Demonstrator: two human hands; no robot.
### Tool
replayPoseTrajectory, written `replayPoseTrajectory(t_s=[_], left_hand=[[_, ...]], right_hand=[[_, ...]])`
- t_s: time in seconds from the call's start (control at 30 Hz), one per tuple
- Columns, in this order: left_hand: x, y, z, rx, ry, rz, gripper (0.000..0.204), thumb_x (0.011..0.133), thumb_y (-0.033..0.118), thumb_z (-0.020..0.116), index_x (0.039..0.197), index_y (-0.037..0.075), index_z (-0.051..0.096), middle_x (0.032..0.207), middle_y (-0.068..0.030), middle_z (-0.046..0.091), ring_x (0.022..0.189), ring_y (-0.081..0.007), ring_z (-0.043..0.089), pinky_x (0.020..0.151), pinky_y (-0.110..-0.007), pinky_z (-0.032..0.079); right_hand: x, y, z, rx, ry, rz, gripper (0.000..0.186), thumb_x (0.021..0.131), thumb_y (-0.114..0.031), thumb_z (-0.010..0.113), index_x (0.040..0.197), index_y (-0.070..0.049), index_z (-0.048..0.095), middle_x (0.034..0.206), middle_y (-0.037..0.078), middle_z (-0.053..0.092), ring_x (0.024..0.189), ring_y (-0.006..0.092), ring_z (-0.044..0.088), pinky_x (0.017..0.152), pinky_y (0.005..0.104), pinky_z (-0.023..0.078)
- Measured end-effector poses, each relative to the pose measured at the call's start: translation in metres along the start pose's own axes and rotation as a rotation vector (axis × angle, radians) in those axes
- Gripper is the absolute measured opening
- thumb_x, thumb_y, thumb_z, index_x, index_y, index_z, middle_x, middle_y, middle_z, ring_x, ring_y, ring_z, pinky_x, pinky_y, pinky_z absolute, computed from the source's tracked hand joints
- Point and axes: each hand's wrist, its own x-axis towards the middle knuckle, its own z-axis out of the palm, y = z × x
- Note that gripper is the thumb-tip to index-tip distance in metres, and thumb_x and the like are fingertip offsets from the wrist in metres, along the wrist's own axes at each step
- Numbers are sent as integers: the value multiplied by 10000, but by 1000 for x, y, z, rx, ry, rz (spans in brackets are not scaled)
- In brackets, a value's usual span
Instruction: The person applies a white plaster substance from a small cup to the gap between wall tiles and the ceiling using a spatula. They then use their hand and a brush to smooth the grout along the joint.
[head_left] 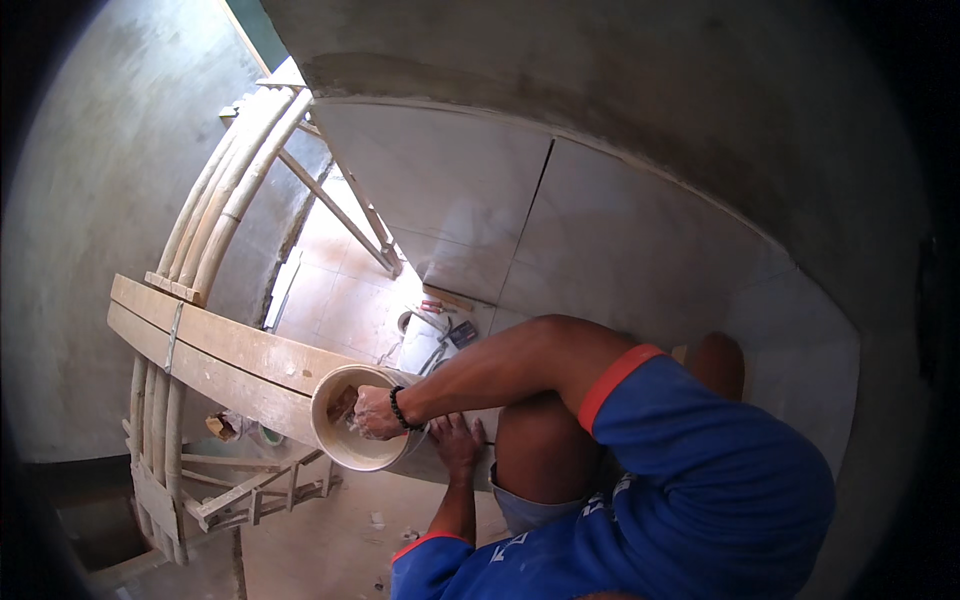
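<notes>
A white bucket [390, 460] stands tilted in my view on the wooden planks, its mouth facing me. Pale, chalky residue coats its inside. My right hand [377, 413], with a dark beaded bracelet on the wrist, reaches into the bucket. Its fingers are curled around or against a brownish lump [343, 404] whose kind I cannot make out. Beside the bucket's outer wall, my left hand [457, 440] lies with its fingers spread, near my bent knee. Whether it touches the bucket is hard to tell.
Two long planks [220, 340] cross bundled bamboo poles [245, 170] of a scaffold. Below lie tools, including a red-handled one [432, 306], and a dark box [463, 334]. Large pale tiles [620, 220] cover the wall close by. A wooden frame [260, 490] stands lower left.
</notes>
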Motion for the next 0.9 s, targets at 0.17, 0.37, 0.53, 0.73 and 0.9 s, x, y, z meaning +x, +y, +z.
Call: replayPoseTrajectory(t_s=[0.17,0.37,0.53,0.73,0.9], left_hand=[[4,5,3,-45,-1,7,603,777,407,641,1211,34,451,1256,-219,416,1192,-413,372,970,-560,333],[1,2,10,-53,-35,1,587,788,391,631,1214,23,463,1293,-229,404,1225,-425,354,990,-569,317],[1,7,13,-73,-56,-16,598,795,392,620,1232,14,468,1322,-241,395,1232,-429,350,1012,-581,291],[-5,2,4,-84,-118,-56,594,805,385,608,1237,2,469,1337,-252,378,1239,-443,336,1024,-581,273],[0,9,6,-92,-76,-21,584,810,385,601,1235,5,471,1333,-249,376,1239,-440,335,1017,-574,283]], right_hand=[[-12,7,3,-38,179,-32,138,731,-146,603,612,-159,670,653,10,659,681,201,646,578,338,488],[-17,25,10,-13,344,-183,112,744,-148,582,659,-106,641,705,32,643,709,221,639,636,375,513],[-42,36,-8,157,302,-61,148,823,-169,517,875,-66,610,795,69,623,792,268,614,697,371,508],[-162,50,-73,186,707,363,544,823,-83,500,1357,-12,421,1027,138,573,871,286,562,788,370,489],[-322,56,-145,-192,600,960,748,809,-122,583,1466,-62,231,822,127,628,703,245,610,638,375,516]])
